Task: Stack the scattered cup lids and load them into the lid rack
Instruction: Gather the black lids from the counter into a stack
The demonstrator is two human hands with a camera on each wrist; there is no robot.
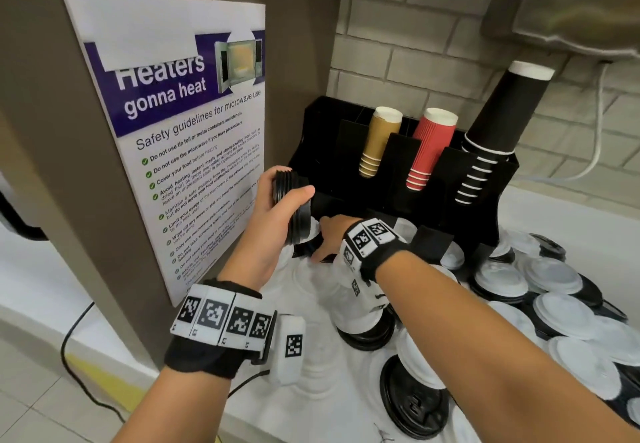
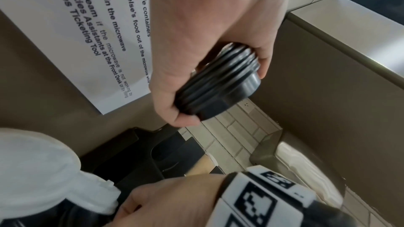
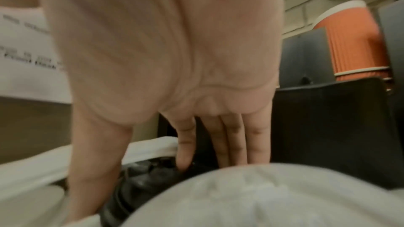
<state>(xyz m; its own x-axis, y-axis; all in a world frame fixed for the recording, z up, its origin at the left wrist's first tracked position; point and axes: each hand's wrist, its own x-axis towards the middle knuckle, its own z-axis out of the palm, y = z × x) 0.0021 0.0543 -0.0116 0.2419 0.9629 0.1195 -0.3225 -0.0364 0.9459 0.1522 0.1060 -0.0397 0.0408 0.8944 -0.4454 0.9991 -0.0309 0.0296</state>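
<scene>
My left hand (image 1: 277, 200) grips a stack of black lids (image 1: 294, 214) held on edge, just left of the black rack (image 1: 346, 145); in the left wrist view the stack (image 2: 218, 84) sits between thumb and fingers. My right hand (image 1: 332, 238) reaches down at the rack's lower left corner. Its thumb and fingertips (image 3: 186, 160) sit on opposite sides of a black lid (image 3: 140, 184) lying among white lids. Blur and a white lid (image 3: 262, 196) in front hide the grip's detail. Several white lids (image 1: 561, 314) and black lids (image 1: 412, 397) lie scattered on the counter.
The rack's upper slots hold stacks of tan cups (image 1: 379, 141), red cups (image 1: 431, 148) and black cups (image 1: 498, 124). A microwave safety poster (image 1: 194, 131) hangs on the panel at left. A metal dispenser (image 1: 571, 3) overhangs the upper right. A short lid pile (image 1: 363, 314) stands under my right wrist.
</scene>
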